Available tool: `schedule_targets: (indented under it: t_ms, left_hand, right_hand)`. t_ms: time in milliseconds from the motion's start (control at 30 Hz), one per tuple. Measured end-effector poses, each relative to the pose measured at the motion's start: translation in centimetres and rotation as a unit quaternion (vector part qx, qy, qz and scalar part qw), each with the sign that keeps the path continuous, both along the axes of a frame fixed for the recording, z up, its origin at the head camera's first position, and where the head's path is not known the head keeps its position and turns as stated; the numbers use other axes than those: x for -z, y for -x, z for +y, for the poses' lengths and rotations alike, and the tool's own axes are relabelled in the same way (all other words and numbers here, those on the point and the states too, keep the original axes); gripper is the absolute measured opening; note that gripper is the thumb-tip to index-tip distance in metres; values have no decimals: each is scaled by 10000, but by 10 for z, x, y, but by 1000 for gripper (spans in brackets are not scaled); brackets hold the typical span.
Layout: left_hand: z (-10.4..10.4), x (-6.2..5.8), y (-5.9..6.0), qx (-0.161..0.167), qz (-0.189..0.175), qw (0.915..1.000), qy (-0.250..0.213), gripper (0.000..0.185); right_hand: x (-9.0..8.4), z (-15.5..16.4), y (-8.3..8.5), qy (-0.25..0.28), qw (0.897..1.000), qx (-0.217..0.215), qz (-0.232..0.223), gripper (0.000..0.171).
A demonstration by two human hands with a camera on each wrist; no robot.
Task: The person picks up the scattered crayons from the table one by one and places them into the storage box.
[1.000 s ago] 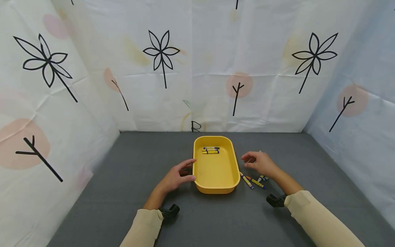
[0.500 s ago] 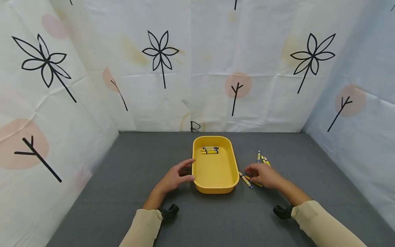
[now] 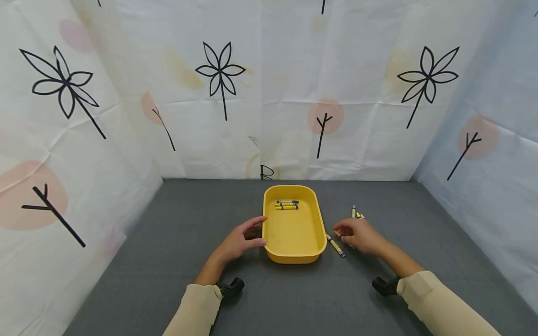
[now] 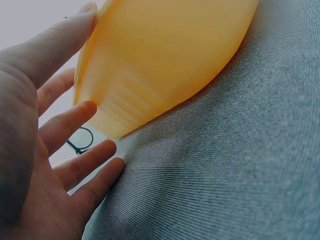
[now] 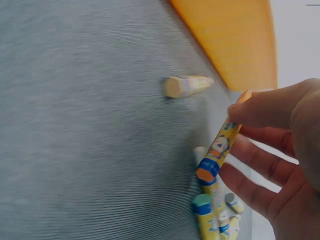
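Note:
My right hand (image 3: 364, 236) pinches an orange crayon (image 5: 220, 145) between thumb and fingers, to the right of the yellow tray (image 3: 292, 238). Its yellow wrapper and blue end band show in the right wrist view, its orange tip partly behind the thumb. The left hand (image 3: 240, 241) touches the tray's left side, thumb and forefinger tips at the rim; in the left wrist view the fingers (image 4: 70, 125) are spread and loosely extended. Several yellow-wrapped crayons (image 3: 287, 207) lie side by side at the tray's far end.
Between the tray and the right hand, a loose crayon (image 3: 336, 246) lies on the grey tabletop (image 3: 290, 298). Several more crayons (image 5: 205, 215) lie beyond the right hand, partly hidden by it in the head view. A patterned white cloth (image 3: 290, 140) hangs around the table.
The right hand has come nearer over the loose crayons and picked up the orange one, which lay on the table before. The left hand and tray keep their places.

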State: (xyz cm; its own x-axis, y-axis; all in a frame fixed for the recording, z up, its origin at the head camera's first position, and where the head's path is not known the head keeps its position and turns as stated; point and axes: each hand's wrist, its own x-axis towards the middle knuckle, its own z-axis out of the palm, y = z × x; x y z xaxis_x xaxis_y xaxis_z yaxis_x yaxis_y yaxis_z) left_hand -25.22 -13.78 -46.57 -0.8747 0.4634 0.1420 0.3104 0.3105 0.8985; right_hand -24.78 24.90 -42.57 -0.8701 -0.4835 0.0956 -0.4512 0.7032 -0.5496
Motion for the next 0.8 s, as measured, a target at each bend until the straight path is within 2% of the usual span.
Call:
schedule_targets:
  t_ms: [267, 467, 600, 800]
  left_hand:
    - [4, -34, -20, 134, -172, 9997, -65, 63]
    - [4, -36, -20, 140, -198, 9997, -46, 63]
    - [4, -35, -20, 138, -221, 9997, -20, 63]
    - [4, -34, -19, 137, -209, 9997, -44, 63]
  right_hand:
    - [-17, -1, 15, 510, 9944, 678, 626, 26]
    - [-29, -11, 32, 756, 9884, 972, 891, 28]
    - [-40, -23, 43, 804, 9870, 1111, 843, 28]
    - [-52, -47, 58, 799, 9895, 966, 717, 28]
